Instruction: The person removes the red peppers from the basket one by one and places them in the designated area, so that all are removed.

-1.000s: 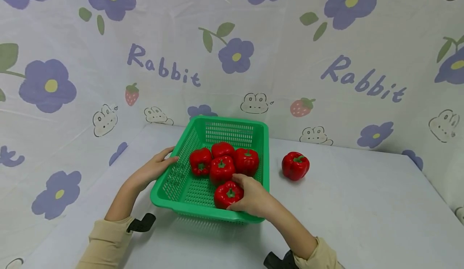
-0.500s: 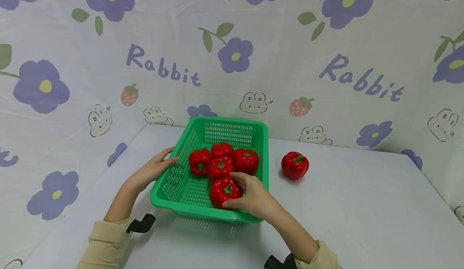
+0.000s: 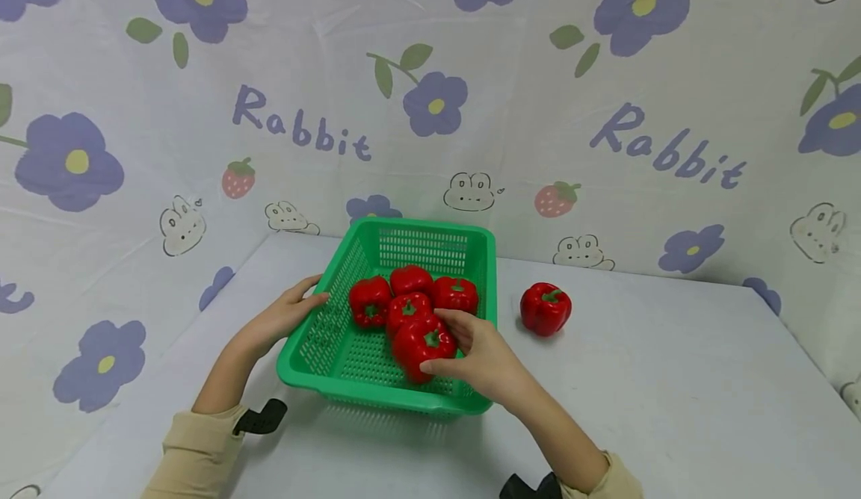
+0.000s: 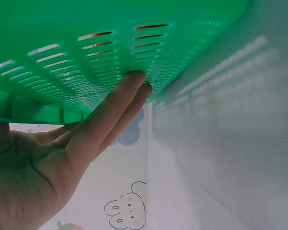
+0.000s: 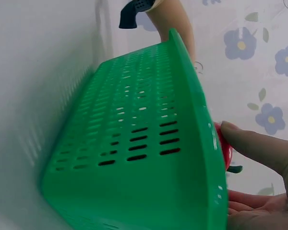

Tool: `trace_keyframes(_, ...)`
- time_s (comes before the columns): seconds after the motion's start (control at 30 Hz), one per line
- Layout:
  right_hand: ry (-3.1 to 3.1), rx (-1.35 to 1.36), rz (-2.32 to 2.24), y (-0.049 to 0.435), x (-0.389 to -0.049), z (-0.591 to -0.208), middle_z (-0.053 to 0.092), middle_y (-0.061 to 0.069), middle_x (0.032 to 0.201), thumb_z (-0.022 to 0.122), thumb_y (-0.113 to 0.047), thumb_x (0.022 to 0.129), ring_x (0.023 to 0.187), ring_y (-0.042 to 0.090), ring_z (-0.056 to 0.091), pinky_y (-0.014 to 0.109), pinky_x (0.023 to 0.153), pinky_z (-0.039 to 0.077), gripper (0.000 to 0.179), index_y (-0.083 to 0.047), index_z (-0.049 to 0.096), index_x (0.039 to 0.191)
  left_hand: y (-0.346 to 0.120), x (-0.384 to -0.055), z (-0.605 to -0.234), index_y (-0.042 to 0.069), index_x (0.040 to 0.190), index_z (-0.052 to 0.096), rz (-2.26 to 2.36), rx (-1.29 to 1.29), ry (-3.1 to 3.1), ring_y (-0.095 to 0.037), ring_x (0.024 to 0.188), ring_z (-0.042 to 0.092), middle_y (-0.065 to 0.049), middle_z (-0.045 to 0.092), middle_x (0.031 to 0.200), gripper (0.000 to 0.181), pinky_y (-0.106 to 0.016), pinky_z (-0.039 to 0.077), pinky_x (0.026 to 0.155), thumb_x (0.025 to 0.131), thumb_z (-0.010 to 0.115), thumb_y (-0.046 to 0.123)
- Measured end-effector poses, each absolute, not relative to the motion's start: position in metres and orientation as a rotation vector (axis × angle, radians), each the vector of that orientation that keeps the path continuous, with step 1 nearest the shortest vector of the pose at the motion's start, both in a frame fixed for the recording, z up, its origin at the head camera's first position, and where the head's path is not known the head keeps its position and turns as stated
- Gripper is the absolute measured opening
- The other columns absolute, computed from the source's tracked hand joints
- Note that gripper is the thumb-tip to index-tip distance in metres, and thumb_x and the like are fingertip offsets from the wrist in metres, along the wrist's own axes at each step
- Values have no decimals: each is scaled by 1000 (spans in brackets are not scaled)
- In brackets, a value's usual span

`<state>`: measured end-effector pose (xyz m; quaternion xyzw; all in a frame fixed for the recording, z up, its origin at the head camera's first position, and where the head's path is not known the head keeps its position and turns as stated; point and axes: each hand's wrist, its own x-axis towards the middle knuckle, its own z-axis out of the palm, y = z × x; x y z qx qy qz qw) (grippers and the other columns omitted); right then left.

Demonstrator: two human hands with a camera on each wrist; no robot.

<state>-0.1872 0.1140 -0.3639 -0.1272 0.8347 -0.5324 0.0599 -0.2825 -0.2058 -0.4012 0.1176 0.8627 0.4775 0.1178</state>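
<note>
Your right hand (image 3: 486,355) pinches a red pepper (image 3: 418,348) between thumb and fingers at the near end of the green basket (image 3: 377,394), close to four other peppers (image 3: 370,302). Your left hand (image 3: 284,317) grips the basket's left rim, likely steadying it. Whether the held pepper touches the bottom is hidden.

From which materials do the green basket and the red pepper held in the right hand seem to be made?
Green basket: most likely moulded plastic, smooth with a slight sheen; regular slots run through its walls, below a rounded rim.
Red pepper: very glossy surface, with bright highlights and a green stem; perhaps a real vegetable, perhaps a plastic imitation, the look leaves this open.
</note>
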Motion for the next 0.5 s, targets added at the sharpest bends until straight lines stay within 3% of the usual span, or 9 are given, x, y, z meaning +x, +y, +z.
trace_keyframes(0.5,2535,-403,-1685,138,-186,-348,47,14,149,77,-14,83,139,34,43,42,103,45,71,-8,44,146,-203,-282,-400,8,157,14,1398,355,2532,-30,112,61,-29,43,143,66,-39,53,88,105,41,38)
